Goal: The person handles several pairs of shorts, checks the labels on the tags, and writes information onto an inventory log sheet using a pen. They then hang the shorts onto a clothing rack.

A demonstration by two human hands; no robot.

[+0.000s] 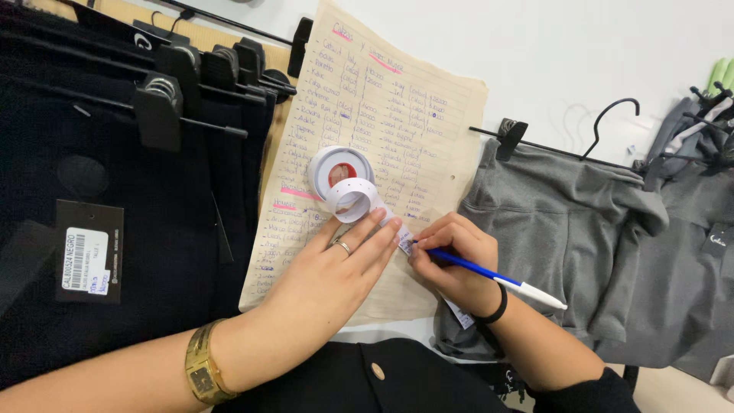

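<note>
- My right hand (pixel 451 256) pinches a blue-and-white pen (pixel 489 275) between thumb and fingers, its tip set on a strip of white stickers (pixel 403 239) pulled out from a label roll (pixel 342 180).
- My left hand (pixel 336 271) lies flat, fingers pressed together and stretched out, pinning that strip down just beside the pen tip.
- The roll rests on a cream sheet of handwritten lists (pixel 390 115) with pink highlights, spread on the white desk (pixel 550 53) between two piles of clothing.
- Black garments on clip hangers (pixel 153 99) lie to my left, one bearing a dark tag (pixel 90 252); grey garments (pixel 566 214) lie to my right.
- The step in hand, as I judge it, is writing on one sticker; what is being written is too small to make out.
- The next move calls for a steady strip and small, clean pen strokes kept within the sticker's edges.
</note>
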